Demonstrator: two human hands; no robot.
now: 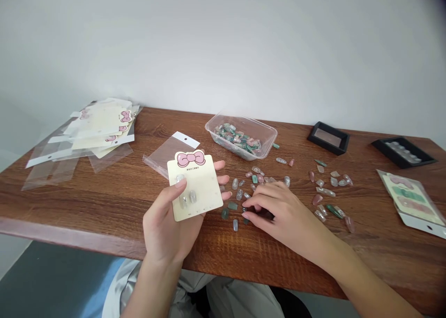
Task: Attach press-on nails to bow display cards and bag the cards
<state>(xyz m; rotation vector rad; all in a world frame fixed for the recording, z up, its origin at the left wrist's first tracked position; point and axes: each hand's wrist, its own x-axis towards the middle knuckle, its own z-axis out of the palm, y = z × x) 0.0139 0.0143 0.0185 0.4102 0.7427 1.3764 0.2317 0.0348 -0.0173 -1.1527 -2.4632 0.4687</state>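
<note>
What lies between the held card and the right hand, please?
The head view shows left fingertips, then loose green and clear false nails on the table.

Count of items in view: hands, two, one left hand (170, 232) and one right hand (280, 208). Bow-topped backing card (211, 185) in hand, one, with three clear press-on nails (193, 196) visible on it. Loose press-on nails (325, 192) on the tabletop (167, 122), more than thirty; exact tally obstructed by the right hand. Clear plastic tub (269, 146), one; nails inside too heaped to count. Black trays, two, one near (343, 143) and one far right (385, 153). Sleeved card (414, 199), one. Separate clear sleeve (170, 150), one. Piled cards (104, 120), several; at least three bows visible.
</note>
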